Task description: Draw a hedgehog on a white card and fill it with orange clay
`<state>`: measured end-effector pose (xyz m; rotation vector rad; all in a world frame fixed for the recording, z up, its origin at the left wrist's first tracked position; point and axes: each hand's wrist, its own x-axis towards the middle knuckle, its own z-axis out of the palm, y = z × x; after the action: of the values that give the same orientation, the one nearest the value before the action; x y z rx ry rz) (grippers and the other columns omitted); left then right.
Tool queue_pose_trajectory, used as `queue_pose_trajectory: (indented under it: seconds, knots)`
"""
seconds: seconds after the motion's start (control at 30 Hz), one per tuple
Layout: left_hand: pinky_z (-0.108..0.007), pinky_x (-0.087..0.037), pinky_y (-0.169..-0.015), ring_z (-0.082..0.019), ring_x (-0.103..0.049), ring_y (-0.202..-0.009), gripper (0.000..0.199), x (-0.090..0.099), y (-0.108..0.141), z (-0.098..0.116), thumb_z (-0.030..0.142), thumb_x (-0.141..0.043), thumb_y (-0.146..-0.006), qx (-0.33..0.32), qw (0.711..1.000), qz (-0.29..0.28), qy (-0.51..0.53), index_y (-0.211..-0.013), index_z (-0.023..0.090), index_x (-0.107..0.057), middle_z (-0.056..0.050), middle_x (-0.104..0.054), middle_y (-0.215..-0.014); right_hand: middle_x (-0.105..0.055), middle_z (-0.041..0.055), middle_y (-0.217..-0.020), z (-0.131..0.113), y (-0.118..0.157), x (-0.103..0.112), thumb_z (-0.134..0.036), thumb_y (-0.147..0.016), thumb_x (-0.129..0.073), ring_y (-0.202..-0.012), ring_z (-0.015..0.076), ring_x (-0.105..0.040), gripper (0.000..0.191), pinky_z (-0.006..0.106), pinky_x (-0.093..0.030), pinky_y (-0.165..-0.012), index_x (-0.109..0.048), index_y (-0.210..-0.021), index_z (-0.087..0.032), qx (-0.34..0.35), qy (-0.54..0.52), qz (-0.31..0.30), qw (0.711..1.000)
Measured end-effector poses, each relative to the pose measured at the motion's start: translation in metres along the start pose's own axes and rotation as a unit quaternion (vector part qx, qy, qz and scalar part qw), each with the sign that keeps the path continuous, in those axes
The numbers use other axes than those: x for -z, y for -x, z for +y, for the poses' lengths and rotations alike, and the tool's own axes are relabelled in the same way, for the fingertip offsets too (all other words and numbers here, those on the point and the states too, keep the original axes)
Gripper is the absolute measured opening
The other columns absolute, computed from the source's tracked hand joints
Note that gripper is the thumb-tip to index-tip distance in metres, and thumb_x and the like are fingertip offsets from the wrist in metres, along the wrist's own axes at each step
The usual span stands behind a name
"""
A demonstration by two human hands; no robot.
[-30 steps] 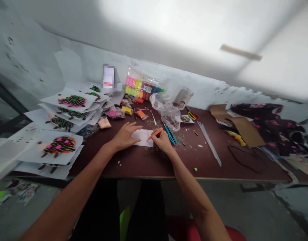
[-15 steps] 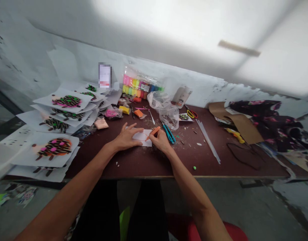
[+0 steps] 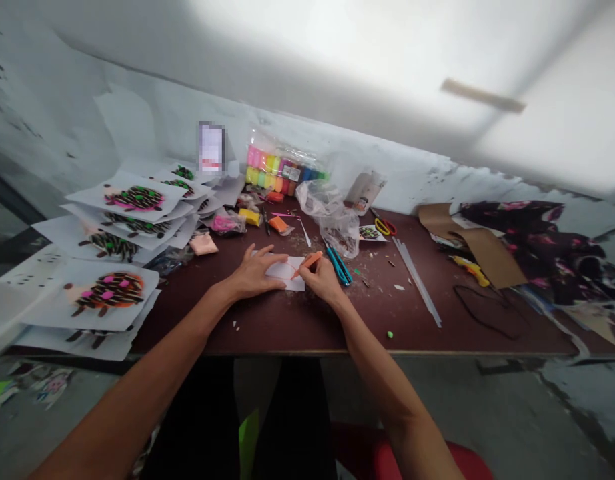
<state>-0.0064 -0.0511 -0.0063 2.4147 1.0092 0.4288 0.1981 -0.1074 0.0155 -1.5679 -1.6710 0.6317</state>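
A small white sheet of paper [image 3: 293, 284] lies on the dark red table in front of me, with a thin orange curved line on it. My left hand [image 3: 255, 272] rests flat on the paper's left part, fingers spread. In my right hand [image 3: 323, 279] an orange marker [image 3: 310, 260] is gripped, its tip on the paper at the orange line. Just right of that hand lies a teal-handled tool [image 3: 339, 265], which looks like pliers.
Sheets with hedgehog pictures [image 3: 105, 293] are stacked at the left. Behind my hands are colourful clay packs [image 3: 270, 170], a yellow block [image 3: 249, 217] and a crumpled plastic bag [image 3: 332, 223]. Scissors [image 3: 385, 225], clear glue sticks [image 3: 417, 283] and a yellow glue gun [image 3: 470, 270] lie rightward.
The orange line on the paper has grown longer and more curved as the marker tip moved slightly. My left hand stays in place on the paper.
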Motion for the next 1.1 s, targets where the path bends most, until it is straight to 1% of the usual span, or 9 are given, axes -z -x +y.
queue_pose_trajectory:
  seconds: [0.13, 0.3, 0.6, 0.77, 0.93, 1.1]
  knots:
    - [-0.064, -0.003, -0.123, -0.034, -0.030, -0.151, 0.064, -0.0006, 0.0003, -0.0005, 0.053, -0.070, -0.080, -0.002, 1.000, 0.006, 0.006, -0.139, 0.032, -0.056, -0.004, -0.056, -0.150, -0.045, -0.0054, -0.054, 0.0025, -0.0012, 0.0015, -0.026, -0.071, -0.052, -0.053, 0.0096, -0.041, 0.012, 0.022, -0.029, -0.053, -0.048, -0.061, -0.020, -0.015, 0.014, 0.012, 1.000]
    - [-0.065, -0.003, -0.123, -0.035, -0.029, -0.152, 0.065, -0.0003, 0.0003, -0.0008, 0.053, -0.070, -0.080, -0.006, 1.000, 0.001, 0.004, -0.140, 0.033, -0.055, -0.005, -0.055, -0.150, -0.044, -0.0057, -0.053, 0.0054, -0.0037, 0.0019, -0.025, -0.070, -0.053, -0.052, 0.0093, -0.040, 0.012, 0.022, -0.028, -0.052, -0.048, -0.060, -0.020, -0.034, 0.027, 0.032, 0.999]
    - [-0.065, -0.003, -0.122, -0.035, -0.028, -0.152, 0.066, 0.0003, 0.0003, -0.0009, 0.053, -0.068, -0.081, -0.012, 1.000, -0.007, 0.001, -0.142, 0.033, -0.053, -0.005, -0.055, -0.151, -0.046, -0.0042, -0.054, 0.0038, -0.0044, 0.0044, -0.025, -0.073, -0.051, -0.053, 0.0107, -0.042, 0.012, 0.024, -0.029, -0.052, -0.052, -0.062, -0.020, -0.032, 0.035, 0.052, 0.998]
    - [-0.064, -0.003, -0.123, -0.035, -0.028, -0.152, 0.066, 0.0021, 0.0003, 0.0033, 0.052, -0.070, -0.080, 0.004, 1.000, -0.013, 0.000, -0.141, 0.032, -0.054, -0.005, -0.054, -0.151, -0.050, -0.0032, -0.057, 0.0004, -0.0015, 0.0043, -0.025, -0.074, -0.050, -0.055, 0.0118, -0.046, 0.011, 0.024, -0.033, -0.056, -0.054, -0.065, -0.020, -0.006, 0.015, 0.076, 0.997]
    - [-0.064, -0.004, -0.123, -0.034, -0.029, -0.152, 0.065, 0.0011, 0.0006, 0.0025, 0.051, -0.071, -0.080, 0.001, 1.000, -0.006, 0.006, -0.140, 0.032, -0.055, -0.005, -0.055, -0.150, -0.049, -0.0046, -0.056, -0.0011, 0.0001, 0.0041, -0.025, -0.074, -0.053, -0.053, 0.0111, -0.043, 0.009, 0.024, -0.033, -0.055, -0.054, -0.067, -0.020, -0.006, 0.015, 0.069, 0.997]
    - [-0.065, -0.005, -0.122, -0.035, -0.030, -0.151, 0.064, 0.0000, 0.0010, 0.0007, 0.053, -0.069, -0.080, -0.004, 1.000, 0.002, 0.007, -0.140, 0.033, -0.056, -0.005, -0.056, -0.150, -0.049, -0.0044, -0.056, -0.0007, 0.0007, 0.0047, -0.024, -0.073, -0.052, -0.054, 0.0114, -0.044, 0.009, 0.024, -0.033, -0.055, -0.054, -0.065, -0.020, -0.006, 0.011, 0.059, 0.998]
